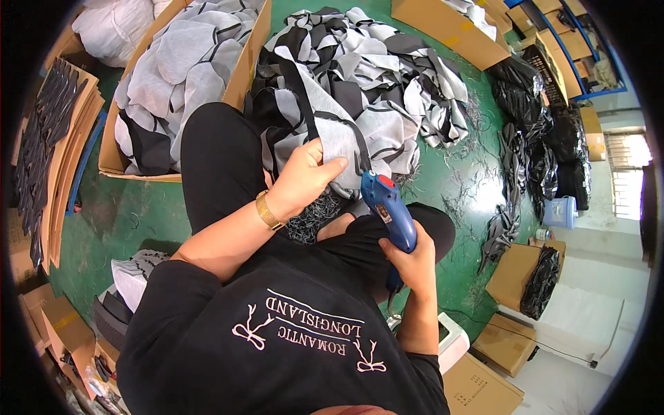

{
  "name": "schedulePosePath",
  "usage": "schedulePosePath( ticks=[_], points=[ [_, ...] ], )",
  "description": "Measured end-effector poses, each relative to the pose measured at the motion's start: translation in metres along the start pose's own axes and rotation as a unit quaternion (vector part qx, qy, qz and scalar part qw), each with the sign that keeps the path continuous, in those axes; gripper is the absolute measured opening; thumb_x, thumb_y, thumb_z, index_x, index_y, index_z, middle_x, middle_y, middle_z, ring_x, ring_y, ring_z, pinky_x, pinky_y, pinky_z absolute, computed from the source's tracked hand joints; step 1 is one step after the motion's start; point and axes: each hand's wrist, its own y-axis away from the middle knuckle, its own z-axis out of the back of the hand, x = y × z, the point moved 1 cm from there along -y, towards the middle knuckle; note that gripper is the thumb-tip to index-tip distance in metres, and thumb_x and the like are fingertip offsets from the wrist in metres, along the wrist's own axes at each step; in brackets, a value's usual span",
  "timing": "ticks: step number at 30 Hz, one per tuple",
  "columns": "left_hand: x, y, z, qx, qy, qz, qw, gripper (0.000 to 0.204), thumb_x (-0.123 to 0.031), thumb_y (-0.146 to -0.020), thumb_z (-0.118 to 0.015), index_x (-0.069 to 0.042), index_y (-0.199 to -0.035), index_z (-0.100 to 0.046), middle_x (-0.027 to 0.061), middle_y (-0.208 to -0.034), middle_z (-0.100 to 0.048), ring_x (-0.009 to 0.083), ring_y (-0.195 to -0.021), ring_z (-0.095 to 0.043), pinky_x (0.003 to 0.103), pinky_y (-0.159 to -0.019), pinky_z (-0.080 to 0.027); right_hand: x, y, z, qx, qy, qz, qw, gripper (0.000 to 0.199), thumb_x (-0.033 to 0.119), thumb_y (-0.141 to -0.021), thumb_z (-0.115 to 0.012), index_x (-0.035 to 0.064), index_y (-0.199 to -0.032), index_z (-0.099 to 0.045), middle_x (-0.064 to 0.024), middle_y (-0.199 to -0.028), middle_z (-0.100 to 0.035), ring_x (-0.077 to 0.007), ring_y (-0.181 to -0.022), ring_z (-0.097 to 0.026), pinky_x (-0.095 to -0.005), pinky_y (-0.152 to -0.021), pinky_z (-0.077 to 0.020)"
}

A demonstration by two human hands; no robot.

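Grey-and-black fabric piece (339, 135) bunched tight in my left hand (304, 181), above my lap. My right hand (413, 263) is wrapped around the blue trimmer (389, 207), tip touching the fabric; blade hidden.

Blue trimmer (391, 211), grey-black fabric piece (339, 135), gold bracelet (268, 211), green floor (131, 214).

Open passage was left only over the green floor (131, 214) at left; ahead, the way was blocked by a fabric-piece heap (373, 76) and a filled cardboard box (242, 76).
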Motion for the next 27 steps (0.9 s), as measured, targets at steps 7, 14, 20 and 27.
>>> schedulePosePath(
  ticks=[7, 14, 20, 27],
  points=[
    [0.006, 0.008, -0.009, 0.040, 0.011, 0.005, 0.999, 0.025, 0.000, -0.090, -0.055, 0.001, -0.115, -0.055, 0.0043, -0.107, -0.064, 0.0108, -0.097, -0.060, 0.028, -0.085, -0.048, 0.012, -0.028, -0.008, -0.021, -0.259, -0.083, 0.962, 0.029, 0.005, -0.072, -0.074, -0.0026, -0.096, -0.059, -0.0047, -0.073, -0.060, -0.0114, -0.057, -0.057, -0.0242, -0.053, -0.0463],
    [0.012, 0.020, -0.020, 0.096, 0.057, 0.035, 0.993, 0.023, -0.006, -0.092, -0.055, -0.001, -0.115, -0.056, 0.0036, -0.107, -0.064, 0.0100, -0.098, -0.059, 0.027, -0.086, -0.047, 0.030, -0.059, -0.022, -0.047, -0.185, -0.034, 0.981, 0.037, 0.011, -0.066, -0.080, -0.0008, -0.096, -0.061, -0.0025, -0.074, -0.061, -0.0086, -0.065, -0.056, -0.0247, -0.060, -0.0473],
    [0.011, 0.008, -0.008, 0.041, 0.146, 0.093, 0.984, 0.018, -0.014, -0.093, -0.057, -0.001, -0.106, -0.062, 0.0049, -0.099, -0.067, 0.0112, -0.085, -0.064, 0.027, -0.079, -0.050, 0.028, -0.054, -0.029, 0.007, -0.188, -0.032, 0.982, 0.036, 0.009, -0.069, -0.078, -0.0014, -0.099, -0.061, -0.0020, -0.076, -0.061, -0.0091, -0.066, -0.057, -0.0246, -0.062, -0.0474],
    [0.000, -0.003, 0.006, -0.011, 0.159, 0.067, 0.985, 0.015, -0.004, -0.088, -0.061, 0.001, -0.103, -0.062, 0.0054, -0.096, -0.068, 0.0118, -0.085, -0.064, 0.027, -0.079, -0.050, 0.003, -0.031, -0.007, 0.050, -0.358, -0.117, 0.925, 0.032, 0.008, -0.073, -0.071, -0.0033, -0.100, -0.057, -0.0059, -0.077, -0.058, -0.0146, -0.060, -0.059, -0.0264, -0.058, -0.0500]
  ],
)
